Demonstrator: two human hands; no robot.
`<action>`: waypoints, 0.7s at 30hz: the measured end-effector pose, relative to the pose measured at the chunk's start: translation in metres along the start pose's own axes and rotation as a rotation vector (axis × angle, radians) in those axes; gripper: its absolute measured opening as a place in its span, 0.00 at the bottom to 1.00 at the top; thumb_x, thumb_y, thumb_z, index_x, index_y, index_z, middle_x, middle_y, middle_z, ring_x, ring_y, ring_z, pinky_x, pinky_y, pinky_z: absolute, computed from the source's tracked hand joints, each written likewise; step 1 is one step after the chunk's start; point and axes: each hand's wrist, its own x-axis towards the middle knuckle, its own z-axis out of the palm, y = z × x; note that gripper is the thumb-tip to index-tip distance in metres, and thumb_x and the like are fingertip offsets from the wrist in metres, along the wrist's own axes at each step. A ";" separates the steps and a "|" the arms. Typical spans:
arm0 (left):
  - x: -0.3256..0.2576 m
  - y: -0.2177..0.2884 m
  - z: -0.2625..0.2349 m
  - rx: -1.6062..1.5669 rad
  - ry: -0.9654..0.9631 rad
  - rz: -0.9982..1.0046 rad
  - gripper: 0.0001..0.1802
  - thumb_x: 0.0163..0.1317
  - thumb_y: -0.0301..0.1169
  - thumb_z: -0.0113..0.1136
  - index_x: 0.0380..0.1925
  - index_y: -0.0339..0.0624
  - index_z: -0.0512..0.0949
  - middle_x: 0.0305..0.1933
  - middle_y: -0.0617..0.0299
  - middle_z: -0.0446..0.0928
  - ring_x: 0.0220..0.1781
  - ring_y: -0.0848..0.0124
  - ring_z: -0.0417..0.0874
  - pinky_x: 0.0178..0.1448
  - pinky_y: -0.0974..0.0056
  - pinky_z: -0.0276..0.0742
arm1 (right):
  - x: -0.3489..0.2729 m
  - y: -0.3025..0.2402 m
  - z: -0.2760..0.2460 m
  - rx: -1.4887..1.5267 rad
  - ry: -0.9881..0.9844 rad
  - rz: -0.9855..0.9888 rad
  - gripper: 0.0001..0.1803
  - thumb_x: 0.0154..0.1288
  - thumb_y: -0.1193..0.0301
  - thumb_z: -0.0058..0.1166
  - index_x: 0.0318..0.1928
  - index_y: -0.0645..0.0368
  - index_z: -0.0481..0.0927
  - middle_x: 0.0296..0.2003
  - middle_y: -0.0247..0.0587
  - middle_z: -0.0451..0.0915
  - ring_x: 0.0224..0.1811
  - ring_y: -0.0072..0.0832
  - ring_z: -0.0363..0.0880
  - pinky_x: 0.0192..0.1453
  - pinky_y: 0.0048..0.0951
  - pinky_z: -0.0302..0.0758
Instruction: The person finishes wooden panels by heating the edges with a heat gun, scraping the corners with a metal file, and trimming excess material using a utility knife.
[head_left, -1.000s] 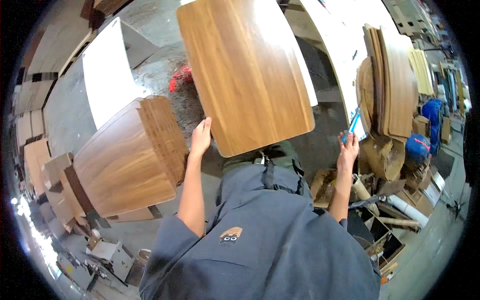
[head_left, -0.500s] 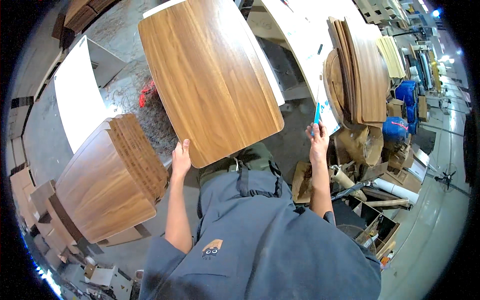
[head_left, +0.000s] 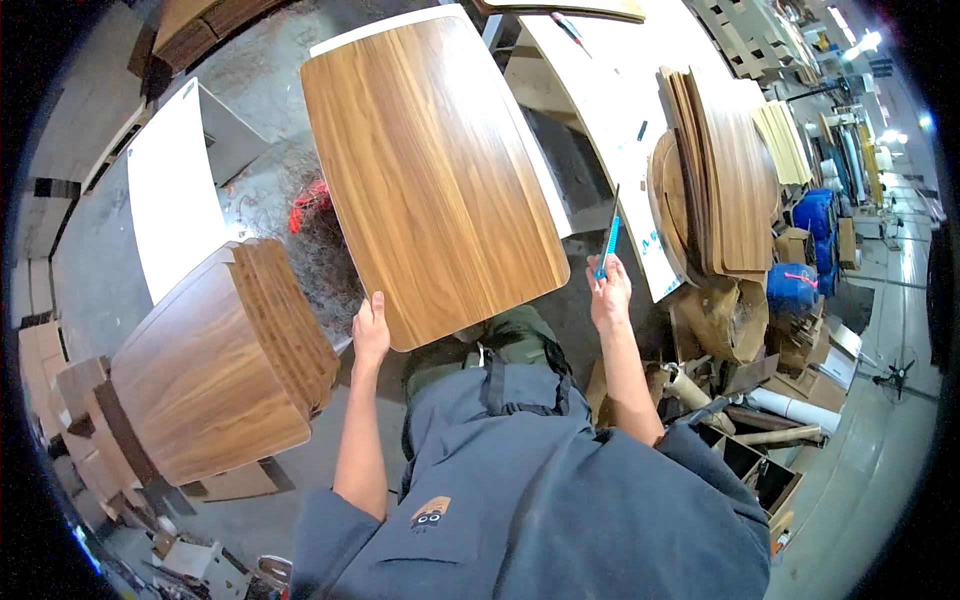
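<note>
the hands are apart. the left hand (head_left: 371, 332) grips the near left edge of the wood-grain panel (head_left: 435, 190), apparently to steady it atop the white board (head_left: 385, 27); the right hand (head_left: 610, 297) is closed around a blue-handled tool (head_left: 611, 238) beside the panel, tip pointing away, likely for safety.

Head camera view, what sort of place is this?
Probably a woodworking or furniture workshop: a stack of wood-grain panels is at left, more boards are on the white worktable, and the right hand holds a blue-handled tool.
</note>
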 end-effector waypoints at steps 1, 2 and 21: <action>-0.001 0.002 -0.001 0.017 -0.022 -0.046 0.38 0.86 0.60 0.44 0.47 0.29 0.79 0.45 0.27 0.84 0.54 0.27 0.83 0.57 0.38 0.77 | 0.005 0.007 -0.001 0.024 0.007 0.032 0.16 0.85 0.56 0.59 0.60 0.53 0.80 0.50 0.34 0.87 0.60 0.30 0.87 0.72 0.42 0.79; -0.002 0.005 -0.003 0.038 -0.039 -0.091 0.37 0.86 0.60 0.45 0.48 0.30 0.79 0.44 0.28 0.84 0.54 0.28 0.84 0.58 0.39 0.78 | 0.009 0.014 0.004 0.051 0.010 0.068 0.16 0.85 0.55 0.59 0.60 0.51 0.80 0.50 0.33 0.87 0.60 0.30 0.86 0.72 0.43 0.79; -0.111 0.053 0.068 -0.162 0.060 -0.349 0.28 0.87 0.53 0.51 0.46 0.34 0.77 0.37 0.58 0.81 0.24 0.73 0.79 0.30 0.63 0.77 | 0.060 0.010 -0.038 0.189 -0.028 0.315 0.17 0.83 0.49 0.59 0.55 0.48 0.81 0.46 0.28 0.83 0.48 0.24 0.82 0.68 0.54 0.77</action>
